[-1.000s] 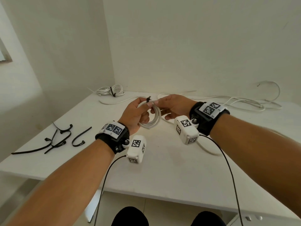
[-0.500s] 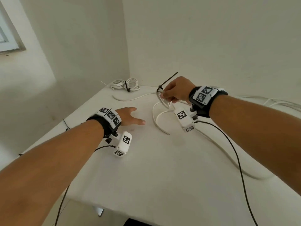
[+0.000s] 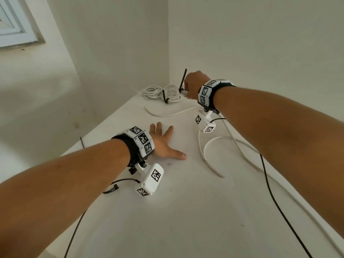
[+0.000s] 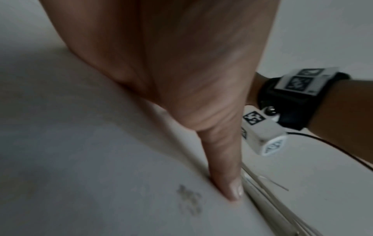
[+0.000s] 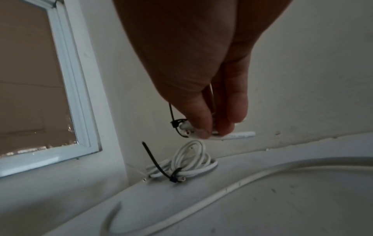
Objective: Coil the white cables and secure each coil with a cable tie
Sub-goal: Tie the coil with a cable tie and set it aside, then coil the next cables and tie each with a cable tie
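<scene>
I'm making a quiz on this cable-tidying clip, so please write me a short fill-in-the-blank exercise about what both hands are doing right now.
1. The left hand lies ____ on the white table.
2. The right hand holds a coil bound with a ____ cable tie.
3. The finished tied coil lies near the table's far ____.

Missing words: flat; black; corner

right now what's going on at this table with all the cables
A person is bundling white cables with black ties. The right hand holds a freshly tied coil up near the back corner, above a finished coil lying on the table. The left hand rests flat and open on the table, holding nothing. Loose cable still lies uncoiled to the right.
</scene>
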Tool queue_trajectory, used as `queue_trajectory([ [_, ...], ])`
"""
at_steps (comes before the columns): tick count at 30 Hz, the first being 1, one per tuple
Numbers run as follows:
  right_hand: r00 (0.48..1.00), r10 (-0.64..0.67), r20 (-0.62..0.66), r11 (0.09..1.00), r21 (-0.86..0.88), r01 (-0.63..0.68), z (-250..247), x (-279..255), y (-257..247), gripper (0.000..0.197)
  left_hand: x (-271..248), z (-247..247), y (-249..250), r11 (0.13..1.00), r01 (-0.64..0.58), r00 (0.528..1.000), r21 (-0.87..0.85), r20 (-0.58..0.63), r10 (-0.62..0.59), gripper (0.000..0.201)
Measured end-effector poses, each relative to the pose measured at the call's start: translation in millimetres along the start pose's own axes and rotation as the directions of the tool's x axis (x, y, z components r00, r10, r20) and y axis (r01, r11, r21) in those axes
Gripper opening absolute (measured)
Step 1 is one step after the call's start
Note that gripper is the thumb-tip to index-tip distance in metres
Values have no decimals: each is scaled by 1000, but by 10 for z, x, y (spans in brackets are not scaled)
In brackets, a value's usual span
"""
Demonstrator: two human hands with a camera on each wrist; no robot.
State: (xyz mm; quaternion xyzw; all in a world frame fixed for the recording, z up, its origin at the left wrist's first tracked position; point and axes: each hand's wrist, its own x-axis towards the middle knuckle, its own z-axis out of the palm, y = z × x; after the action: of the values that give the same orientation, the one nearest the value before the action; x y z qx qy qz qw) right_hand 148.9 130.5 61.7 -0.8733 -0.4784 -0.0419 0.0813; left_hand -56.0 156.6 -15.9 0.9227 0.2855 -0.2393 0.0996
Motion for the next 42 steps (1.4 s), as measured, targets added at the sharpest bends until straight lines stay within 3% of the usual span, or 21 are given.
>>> queue_trajectory([
  [7,998,-65,-4,987,-145,63,393,407,-23,22,12,-34,-12,1000,-20,999,-12,36,21,126],
  [15,983,-25,183,979,-195,62,416,685,-43,17,2,-43,-12,999,-29,998,-32,56,31,127],
  [18,971,16,238,976,-213,37,516,746,66,30,-10,-39,3,999,-32,998,-35,51,33,127],
  [25,959,-46,281,970,-216,109,292,431,41,33,14,-26,-16,999,-32,999,-35,33,33,127],
  [27,965,-74,251,960,-243,136,278,366,88,38,22,-21,-23,999,-33,999,-27,29,33,127],
  [33,968,-177,179,973,-119,199,111,-108,13,28,41,-11,-29,999,-29,1000,-16,8,29,128],
  [39,889,-276,365,939,-95,331,15,-849,-2,34,36,8,-53,1000,-21,999,6,-32,21,129],
  [42,842,-265,470,914,-155,374,49,-1111,103,31,35,18,-41,1000,-17,998,8,-56,17,128],
])
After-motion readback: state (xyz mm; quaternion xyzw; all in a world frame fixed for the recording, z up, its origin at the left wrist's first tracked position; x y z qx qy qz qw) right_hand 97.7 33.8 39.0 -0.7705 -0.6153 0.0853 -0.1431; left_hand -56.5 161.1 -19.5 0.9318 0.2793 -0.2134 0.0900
